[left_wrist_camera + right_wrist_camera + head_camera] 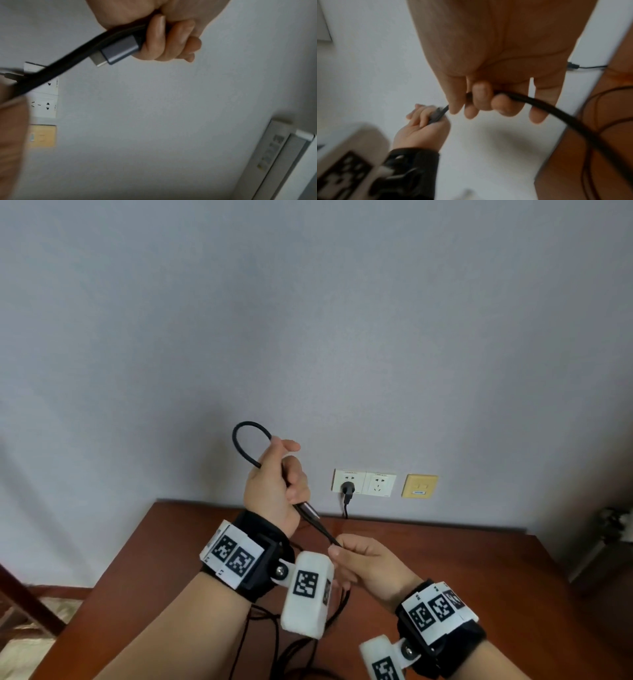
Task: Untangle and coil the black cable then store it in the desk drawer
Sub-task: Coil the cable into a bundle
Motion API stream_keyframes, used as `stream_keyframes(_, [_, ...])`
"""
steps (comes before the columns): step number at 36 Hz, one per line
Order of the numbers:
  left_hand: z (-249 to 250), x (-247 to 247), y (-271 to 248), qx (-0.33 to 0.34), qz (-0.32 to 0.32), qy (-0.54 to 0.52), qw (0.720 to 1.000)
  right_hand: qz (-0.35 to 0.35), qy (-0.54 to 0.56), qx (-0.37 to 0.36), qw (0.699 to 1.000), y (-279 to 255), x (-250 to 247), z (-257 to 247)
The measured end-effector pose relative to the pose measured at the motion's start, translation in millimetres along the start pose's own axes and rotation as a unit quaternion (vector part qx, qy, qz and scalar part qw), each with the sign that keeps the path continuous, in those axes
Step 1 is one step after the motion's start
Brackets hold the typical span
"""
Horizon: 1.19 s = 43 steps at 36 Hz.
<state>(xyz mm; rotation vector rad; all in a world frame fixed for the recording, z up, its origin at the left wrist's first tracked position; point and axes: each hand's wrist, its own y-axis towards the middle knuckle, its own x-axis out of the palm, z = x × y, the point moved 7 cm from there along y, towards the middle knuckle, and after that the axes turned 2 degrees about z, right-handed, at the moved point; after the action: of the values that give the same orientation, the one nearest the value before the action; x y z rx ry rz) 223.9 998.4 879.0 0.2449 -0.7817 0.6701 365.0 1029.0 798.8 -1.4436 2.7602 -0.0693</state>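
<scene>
The black cable (239,436) makes a small loop above my left hand (277,484), which is raised over the desk and grips it in a fist. In the left wrist view that left hand (164,40) also clasps the cable's grey metal connector (118,52), whose plug tip points out of the fist. A straight run of cable (325,534) slants down to my right hand (363,559), which pinches it. In the right wrist view the right hand's fingers (481,97) curl around the cable (556,113), and the rest trails down onto the desk (178,546). No drawer shows.
Loose turns of cable (298,648) lie on the brown desk below my wrists. On the grey wall behind are white sockets (363,482) with a black plug (347,489) in one, and a yellow plate (420,486). A dark chair part (30,604) stands at the left.
</scene>
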Motion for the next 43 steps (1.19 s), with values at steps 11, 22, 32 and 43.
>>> stream_keyframes(11, [15.5, -17.5, 7.4, 0.061, -0.015, 0.172, 0.983, 0.117, -0.209, -0.102, 0.966, -3.2, -58.3, -27.4])
stream_keyframes(22, [-32.7, 6.3, -15.8, -0.063, -0.159, 0.390, 0.905, 0.096, -0.435, -0.264, 0.856, 1.2, -35.0, -93.3])
stream_keyframes(32, [-59.0, 14.5, -42.1, -0.086, -0.266, 0.481, 0.831, 0.180, -0.289, -0.169, 0.925, 6.5, -44.1, -86.1])
stream_keyframes(43, [-39.2, 16.5, -31.4, -0.060, -0.123, 0.203, 0.970, 0.123, -0.066, -0.090, 0.986, -3.2, -31.5, -50.4])
